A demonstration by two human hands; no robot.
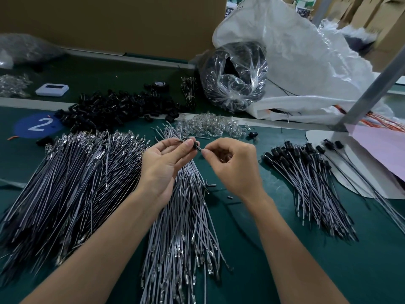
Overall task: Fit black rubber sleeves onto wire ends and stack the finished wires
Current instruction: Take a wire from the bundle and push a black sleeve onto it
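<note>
left hand (160, 165) pinches the black sleeve (190, 143) just above frame centre while the right hand (234, 165) pinches the wire end (199, 148) at its mouth, so I'd keep both dead in line and push straight, then drop it on the finished stack (306, 172) mid right

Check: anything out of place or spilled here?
Minor only. One black rubber sleeve lies alone beside the clear pieces, apart from the sleeve pile. Small black bits lie scattered on the green mat near the right hand.
</note>
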